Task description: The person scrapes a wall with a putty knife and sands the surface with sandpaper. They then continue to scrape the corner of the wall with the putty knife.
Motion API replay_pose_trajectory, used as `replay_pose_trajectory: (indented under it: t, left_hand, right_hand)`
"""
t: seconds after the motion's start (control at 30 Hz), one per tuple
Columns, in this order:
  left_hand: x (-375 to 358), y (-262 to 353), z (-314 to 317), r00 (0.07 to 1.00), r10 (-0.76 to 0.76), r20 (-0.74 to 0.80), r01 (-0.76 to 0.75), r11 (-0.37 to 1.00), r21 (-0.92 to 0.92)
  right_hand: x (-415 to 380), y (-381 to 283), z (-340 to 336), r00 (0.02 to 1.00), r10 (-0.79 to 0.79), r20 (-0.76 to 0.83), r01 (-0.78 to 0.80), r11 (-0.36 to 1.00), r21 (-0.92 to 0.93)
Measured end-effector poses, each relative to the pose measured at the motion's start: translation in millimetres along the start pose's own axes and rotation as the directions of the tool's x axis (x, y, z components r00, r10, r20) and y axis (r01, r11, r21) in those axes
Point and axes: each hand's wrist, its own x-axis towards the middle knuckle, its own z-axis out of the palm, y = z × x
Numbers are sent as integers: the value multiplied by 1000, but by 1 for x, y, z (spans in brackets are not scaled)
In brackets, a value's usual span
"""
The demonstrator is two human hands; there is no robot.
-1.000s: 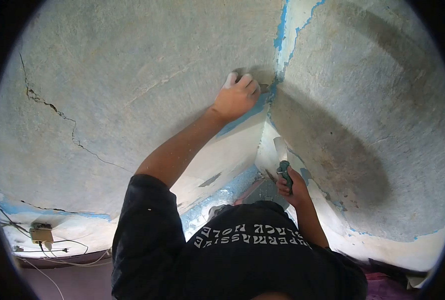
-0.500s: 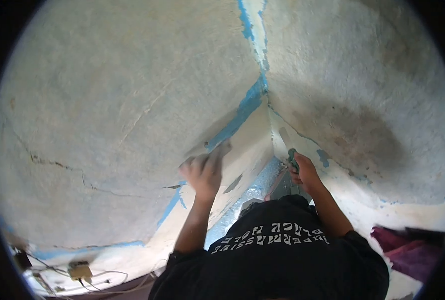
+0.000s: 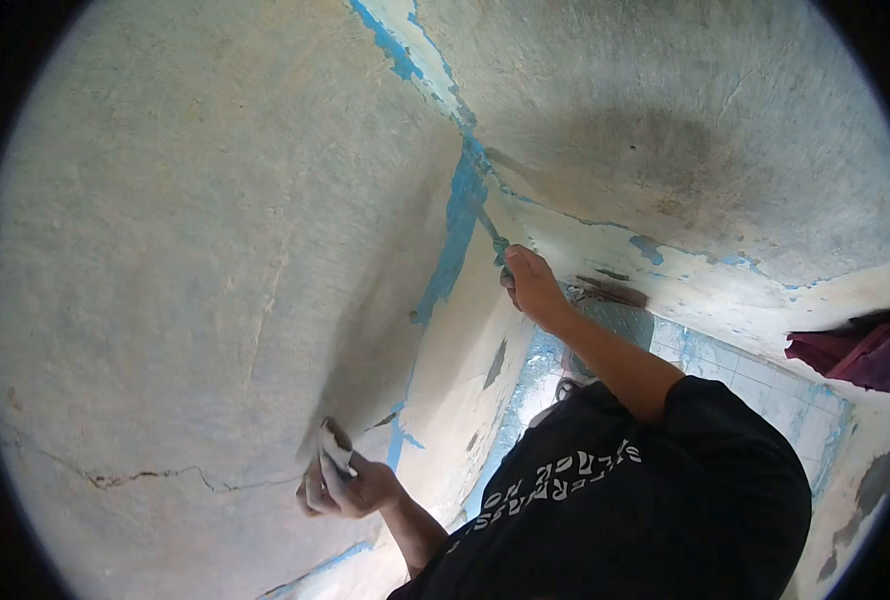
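Note:
My right hand (image 3: 530, 280) is closed around the green handle of a scraper (image 3: 490, 228). The thin blade of the scraper points up to a blue paint strip (image 3: 455, 230) near the wall corner. Lower down on the left, my left hand (image 3: 345, 488) grips a small pale object (image 3: 334, 443), too unclear to name, close to the grey wall (image 3: 195, 250). A dark crack (image 3: 155, 474) runs through the wall to the left of my left hand.
Purple cloth (image 3: 860, 355) hangs at the right edge. Below me are a tiled floor (image 3: 750, 385) with blue stains and a brown strip-like object (image 3: 612, 291) by the wall. Pale lower wall (image 3: 465, 360) shows peeled patches.
The view has turned and shifted. My right hand has raised the scraper to the blue strip, while my left hand has moved down and away from it.

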Motion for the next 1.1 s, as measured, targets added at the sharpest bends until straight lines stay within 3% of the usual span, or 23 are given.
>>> replay_pose_trajectory:
  t: [0.23, 0.4, 0.63, 0.77, 0.83, 1.0, 1.1]
  left_hand:
    - [-16, -30, 8, 997, 78, 23, -78, 997, 21]
    - [-20, -33, 15, 989, 148, -25, -147, 988, 47]
    - [-21, -33, 16, 988, 147, -41, -145, 988, 46]
    - [-24, -35, 11, 984, 170, 51, -172, 984, 41]
    - [-25, -36, 15, 986, 166, -27, -165, 985, 45]
    - [-25, -36, 14, 980, 197, 0, -197, 979, 57]
    - [-25, -39, 14, 979, 205, 13, -205, 977, 60]
  right_hand:
    - [16, 6, 38, 965, -200, -167, 181, 976, -120]
    - [14, -3, 50, 918, -347, -193, 260, 893, -367]
    - [11, -12, 48, 914, -354, -201, 238, 866, -441]
    - [11, -15, 46, 915, -346, -206, 227, 867, -444]
    - [8, -12, 47, 918, -336, -209, 217, 869, -444]
    - [45, -18, 38, 840, -490, -232, 327, 799, -504]
    - [27, -5, 44, 854, -483, -195, 327, 788, -521]
